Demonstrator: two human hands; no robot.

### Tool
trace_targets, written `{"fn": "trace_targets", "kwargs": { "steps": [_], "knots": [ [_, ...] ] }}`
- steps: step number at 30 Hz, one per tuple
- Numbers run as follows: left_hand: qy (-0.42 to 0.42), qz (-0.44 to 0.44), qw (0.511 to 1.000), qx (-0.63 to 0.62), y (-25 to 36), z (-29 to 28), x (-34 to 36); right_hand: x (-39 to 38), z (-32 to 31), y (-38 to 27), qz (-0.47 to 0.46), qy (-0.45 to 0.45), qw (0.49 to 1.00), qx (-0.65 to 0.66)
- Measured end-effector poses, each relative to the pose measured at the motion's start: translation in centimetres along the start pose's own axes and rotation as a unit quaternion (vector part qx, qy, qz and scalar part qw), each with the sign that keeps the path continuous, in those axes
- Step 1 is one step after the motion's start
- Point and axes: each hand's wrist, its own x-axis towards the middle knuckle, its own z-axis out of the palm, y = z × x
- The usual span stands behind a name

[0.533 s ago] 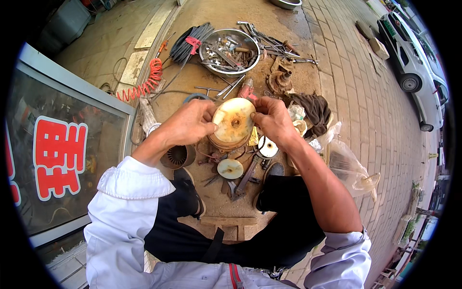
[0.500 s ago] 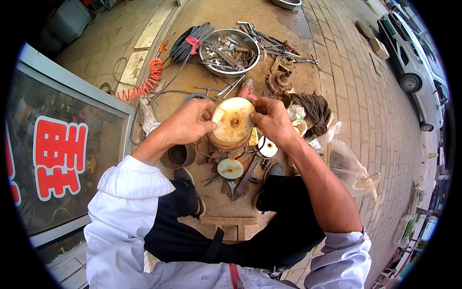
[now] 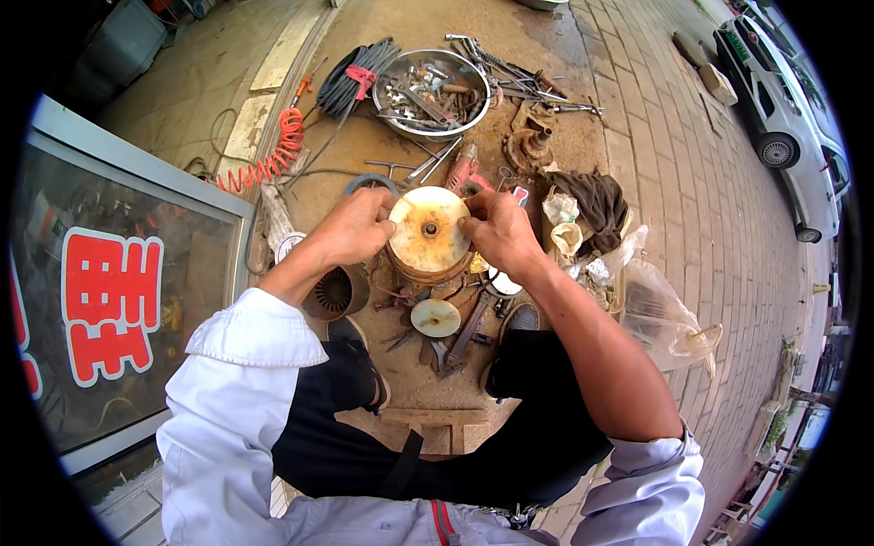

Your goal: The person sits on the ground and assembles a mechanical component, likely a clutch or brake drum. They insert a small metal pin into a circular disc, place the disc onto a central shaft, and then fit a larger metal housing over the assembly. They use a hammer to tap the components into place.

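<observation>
A pale, rust-stained round disc (image 3: 417, 241) with a hole in its middle is held between my two hands. My left hand (image 3: 358, 226) pinches its left edge between thumb and fingers. On the right edge, my right hand (image 3: 501, 229) grips it the same way. A rusty round body (image 3: 430, 275) sits directly under the disc, which covers most of it. A dark stub shows in the disc's hole. Nearer to me lies a smaller pale disc (image 3: 436, 318). A white disc (image 3: 503, 282) is partly hidden by my right forearm.
A steel bowl (image 3: 435, 132) of metal parts stands beyond my hands, beside a coiled dark hose (image 3: 350, 77). A red power tool (image 3: 462, 169) lies nearer. Left are a finned metal cylinder (image 3: 338, 293) and a glass door (image 3: 137, 300). Right are brown cloth (image 3: 599, 209) and a plastic bag (image 3: 669, 318).
Both hands have shifted slightly left with the disc. It now lies flatter over the rusty body, and a stub has appeared in its middle hole.
</observation>
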Motion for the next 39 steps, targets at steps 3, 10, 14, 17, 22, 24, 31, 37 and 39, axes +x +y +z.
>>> {"fn": "trace_targets", "kwargs": {
  "steps": [3,10,14,17,22,24,31,37,39],
  "knots": [
    [0.024,0.023,0.999,0.016,-1.0,0.5,0.5,0.0,-0.2,-0.3,0.013,-0.006,1.000,-0.012],
    [0.044,0.026,0.999,0.008,-1.5,1.0,0.9,0.3,0.0,0.1,0.032,-0.018,0.999,-0.006],
    [0.086,0.033,0.996,-0.006,-0.1,2.0,1.4,0.2,-0.1,-0.1,0.069,-0.024,0.997,0.015],
    [0.058,-0.040,0.997,0.018,0.9,2.3,2.4,0.3,-0.4,-0.3,0.075,-0.017,0.997,0.012],
    [0.189,-0.051,0.979,-0.063,-0.3,4.6,3.8,1.2,-0.1,-2.2,0.109,0.053,0.993,0.016],
    [0.207,-0.064,0.971,-0.099,-0.8,5.2,4.2,2.0,0.9,-1.6,0.098,0.076,0.992,0.019],
    [0.164,-0.130,0.973,-0.093,-1.3,5.5,4.5,3.8,3.5,-0.4,0.170,0.026,0.985,0.016],
    [0.208,-0.074,0.975,-0.026,-1.2,6.0,4.2,3.4,4.3,-0.3,0.159,0.056,0.986,0.004],
    [0.225,-0.055,0.973,-0.025,-1.6,6.5,4.4,3.5,4.4,-0.3,0.146,0.066,0.987,-0.001]
  ]
}}
